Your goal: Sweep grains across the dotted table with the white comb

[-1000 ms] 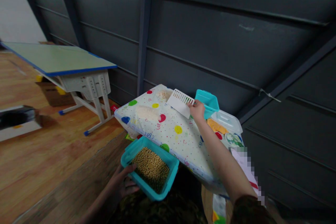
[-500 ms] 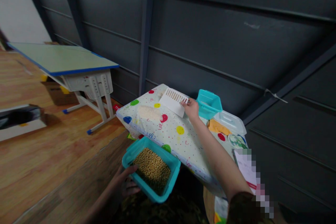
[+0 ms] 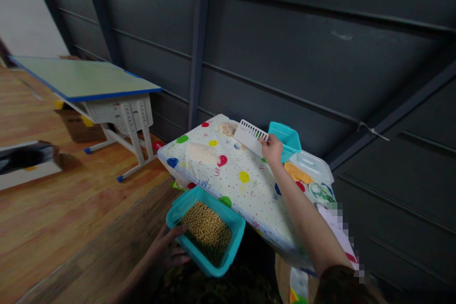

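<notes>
In the head view my left hand (image 3: 171,246) grips the near left rim of a teal plastic container (image 3: 235,242), thumb over the edge. Round yellow beans (image 3: 206,224) fill much of it, with smaller greenish ones along the near side. My right hand (image 3: 272,148) is closed on the right end of a white slotted panel (image 3: 249,143), tilted above the patterned tablecloth. Just right of this hand stands a second teal container (image 3: 290,141), partly hidden by it. A pale pile of small bits (image 3: 228,128) lies left of the panel.
A whitish flat packet or patch (image 3: 202,153) lies on the table's left part. To the right are an orange cloth (image 3: 297,172), a clear lid (image 3: 315,166), a small round dish (image 3: 320,192) and papers (image 3: 335,225). A dark panelled wall (image 3: 285,57) borders the back.
My right hand has shifted right with the slotted panel, towards the second teal container. The pale pile shows more now. My left hand and its container stay almost still.
</notes>
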`<state>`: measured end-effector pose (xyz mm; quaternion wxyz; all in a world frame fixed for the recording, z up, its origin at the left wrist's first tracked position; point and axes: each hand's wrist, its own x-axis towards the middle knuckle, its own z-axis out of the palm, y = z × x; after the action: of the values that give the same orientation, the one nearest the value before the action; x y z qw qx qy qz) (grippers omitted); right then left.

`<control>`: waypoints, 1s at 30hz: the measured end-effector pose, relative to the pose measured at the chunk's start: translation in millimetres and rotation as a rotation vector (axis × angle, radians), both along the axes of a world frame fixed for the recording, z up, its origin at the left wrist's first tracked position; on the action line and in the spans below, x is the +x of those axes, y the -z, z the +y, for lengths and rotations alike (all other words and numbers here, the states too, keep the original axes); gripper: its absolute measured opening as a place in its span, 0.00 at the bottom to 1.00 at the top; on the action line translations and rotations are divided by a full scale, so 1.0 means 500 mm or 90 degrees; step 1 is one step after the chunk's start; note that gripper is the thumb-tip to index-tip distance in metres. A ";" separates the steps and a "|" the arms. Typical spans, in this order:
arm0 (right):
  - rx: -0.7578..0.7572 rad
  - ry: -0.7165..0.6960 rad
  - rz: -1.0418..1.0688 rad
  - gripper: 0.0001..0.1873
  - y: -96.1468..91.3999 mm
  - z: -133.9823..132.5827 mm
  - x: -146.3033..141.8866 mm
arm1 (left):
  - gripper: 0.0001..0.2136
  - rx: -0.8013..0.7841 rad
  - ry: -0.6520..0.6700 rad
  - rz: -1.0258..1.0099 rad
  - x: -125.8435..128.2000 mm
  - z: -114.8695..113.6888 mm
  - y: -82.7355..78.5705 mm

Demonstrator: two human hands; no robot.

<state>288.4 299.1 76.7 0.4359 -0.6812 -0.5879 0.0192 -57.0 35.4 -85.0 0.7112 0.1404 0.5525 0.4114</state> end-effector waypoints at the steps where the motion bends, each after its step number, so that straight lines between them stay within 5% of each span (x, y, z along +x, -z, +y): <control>1: 0.006 0.002 -0.001 0.04 0.002 -0.003 0.002 | 0.53 0.004 -0.001 0.001 0.000 -0.001 0.000; 7: 0.049 -0.009 0.052 0.05 0.028 -0.016 -0.002 | 0.44 -0.012 -0.001 0.014 0.003 0.004 0.006; 19: 0.040 0.014 0.080 0.09 0.033 -0.035 0.002 | 0.47 -0.036 0.019 0.014 -0.007 0.012 0.035; 30: 0.059 -0.061 0.028 0.06 0.048 -0.047 -0.002 | 0.41 -0.048 0.002 0.006 -0.002 0.013 0.018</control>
<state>287.3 275.8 52.6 0.4784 -0.6308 -0.6103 0.0283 -58.0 41.8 -94.1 0.7141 0.1161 0.5709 0.3882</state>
